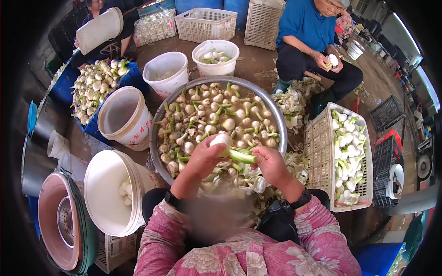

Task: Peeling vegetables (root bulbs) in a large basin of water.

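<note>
My left hand (pixel 202 155) is closed around the white bulb of a fresh garlic (pixel 222 140), whose green stalk points right. My right hand (pixel 272 164) pinches the end of that stalk between thumb and fingers. Both hands are above the near part of a wide metal basin (pixel 284 132), in which many unpeeled garlic bulbs (pixel 228 123) float in brownish water. Peeled leaves and skins (pixel 259 179) lie in a heap below my hands. At the right, a beige plastic crate (pixel 319 151) holds white peeled garlic bulbs (pixel 350 151).
White buckets (pixel 133 193) stand at the left, one with a few bulbs inside. Behind them is a blue crate (pixel 136 81) heaped with garlic. A co-worker in a blue top (pixel 302 22) sits across at the right, holding a bulb. Another person (pixel 126 36) sits at the upper left.
</note>
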`<action>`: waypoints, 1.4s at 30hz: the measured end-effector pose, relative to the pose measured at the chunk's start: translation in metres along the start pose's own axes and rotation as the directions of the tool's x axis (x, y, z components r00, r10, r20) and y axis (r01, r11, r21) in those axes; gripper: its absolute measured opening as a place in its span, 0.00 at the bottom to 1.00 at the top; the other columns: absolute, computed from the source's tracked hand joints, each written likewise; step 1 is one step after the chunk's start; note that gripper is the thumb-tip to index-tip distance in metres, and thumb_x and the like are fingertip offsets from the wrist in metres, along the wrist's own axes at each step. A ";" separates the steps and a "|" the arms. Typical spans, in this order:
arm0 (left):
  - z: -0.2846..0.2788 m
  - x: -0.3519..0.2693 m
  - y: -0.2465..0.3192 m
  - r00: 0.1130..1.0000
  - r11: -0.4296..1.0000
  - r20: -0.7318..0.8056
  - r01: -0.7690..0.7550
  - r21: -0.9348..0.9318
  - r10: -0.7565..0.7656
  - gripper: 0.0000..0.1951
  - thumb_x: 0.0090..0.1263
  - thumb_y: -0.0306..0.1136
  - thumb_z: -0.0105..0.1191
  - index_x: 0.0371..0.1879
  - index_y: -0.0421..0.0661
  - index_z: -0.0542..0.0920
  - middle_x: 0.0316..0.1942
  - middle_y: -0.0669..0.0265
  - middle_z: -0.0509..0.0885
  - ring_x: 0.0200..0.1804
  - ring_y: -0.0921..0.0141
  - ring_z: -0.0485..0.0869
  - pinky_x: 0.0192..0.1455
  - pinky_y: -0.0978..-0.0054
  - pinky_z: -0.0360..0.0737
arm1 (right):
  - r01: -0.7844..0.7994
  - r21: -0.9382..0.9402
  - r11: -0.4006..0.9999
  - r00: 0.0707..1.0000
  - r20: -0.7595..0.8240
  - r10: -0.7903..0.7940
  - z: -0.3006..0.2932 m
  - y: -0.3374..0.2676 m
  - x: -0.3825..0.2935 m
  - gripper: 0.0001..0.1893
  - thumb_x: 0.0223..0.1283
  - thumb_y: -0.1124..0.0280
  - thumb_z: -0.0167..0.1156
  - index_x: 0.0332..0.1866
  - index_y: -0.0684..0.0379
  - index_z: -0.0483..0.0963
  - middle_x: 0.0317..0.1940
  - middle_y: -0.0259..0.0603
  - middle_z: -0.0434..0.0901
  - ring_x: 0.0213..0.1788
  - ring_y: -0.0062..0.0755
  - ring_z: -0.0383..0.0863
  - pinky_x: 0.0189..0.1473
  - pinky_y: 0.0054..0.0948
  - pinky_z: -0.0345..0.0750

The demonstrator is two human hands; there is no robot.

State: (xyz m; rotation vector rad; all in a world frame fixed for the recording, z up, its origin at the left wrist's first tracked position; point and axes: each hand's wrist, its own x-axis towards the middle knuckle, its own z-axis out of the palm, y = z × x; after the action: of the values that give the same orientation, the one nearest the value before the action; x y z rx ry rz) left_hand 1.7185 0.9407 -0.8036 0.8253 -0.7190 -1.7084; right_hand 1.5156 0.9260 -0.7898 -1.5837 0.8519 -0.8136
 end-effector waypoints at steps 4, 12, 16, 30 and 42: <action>0.003 0.001 -0.038 0.994 0.953 -0.052 0.105 0.285 -0.094 0.21 0.48 0.28 0.52 0.46 0.41 0.71 0.39 0.66 0.75 0.40 0.74 0.74 0.44 0.79 0.70 | -0.031 -0.522 0.852 0.971 0.185 0.149 -0.017 0.023 -0.001 0.10 0.53 0.66 0.50 0.31 0.61 0.73 0.27 0.48 0.75 0.29 0.44 0.74 0.33 0.32 0.70; 0.023 -0.011 -0.035 0.994 0.928 0.087 0.023 0.372 -0.060 0.22 0.48 0.30 0.48 0.46 0.40 0.68 0.37 0.67 0.74 0.40 0.76 0.73 0.45 0.82 0.68 | -0.047 -0.335 0.941 0.963 0.237 0.132 -0.017 -0.009 -0.015 0.12 0.54 0.63 0.51 0.31 0.62 0.73 0.25 0.50 0.74 0.29 0.44 0.74 0.31 0.31 0.69; 0.020 -0.005 -0.046 0.993 0.874 0.099 0.003 0.485 -0.058 0.24 0.50 0.33 0.50 0.48 0.39 0.68 0.39 0.66 0.74 0.40 0.76 0.73 0.43 0.81 0.70 | 0.214 -0.544 0.812 0.934 0.358 -0.005 -0.017 -0.007 -0.012 0.11 0.53 0.64 0.51 0.30 0.62 0.72 0.24 0.48 0.74 0.27 0.44 0.75 0.29 0.33 0.70; 0.044 0.001 -0.057 0.988 0.595 0.081 -0.144 0.791 0.131 0.20 0.52 0.37 0.54 0.42 0.38 0.73 0.28 0.59 0.79 0.31 0.74 0.77 0.34 0.75 0.74 | -0.149 -0.646 0.749 0.989 -0.105 0.107 -0.007 0.009 -0.016 0.10 0.47 0.67 0.49 0.27 0.60 0.74 0.23 0.51 0.75 0.28 0.50 0.74 0.31 0.40 0.70; 0.039 -0.003 -0.049 0.999 0.771 0.014 -0.045 0.636 0.046 0.20 0.47 0.30 0.56 0.41 0.37 0.73 0.38 0.62 0.76 0.40 0.75 0.75 0.42 0.79 0.71 | 0.163 -0.735 0.658 0.949 -0.066 -0.309 -0.002 0.073 -0.005 0.09 0.51 0.71 0.47 0.37 0.60 0.67 0.23 0.49 0.75 0.28 0.48 0.75 0.31 0.41 0.71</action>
State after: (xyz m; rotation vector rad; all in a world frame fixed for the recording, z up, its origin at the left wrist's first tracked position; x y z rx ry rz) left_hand 1.6603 0.9587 -0.8191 1.2583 -1.3483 -1.4132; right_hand 1.5043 0.9194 -0.8623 -2.3954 1.2159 -0.8694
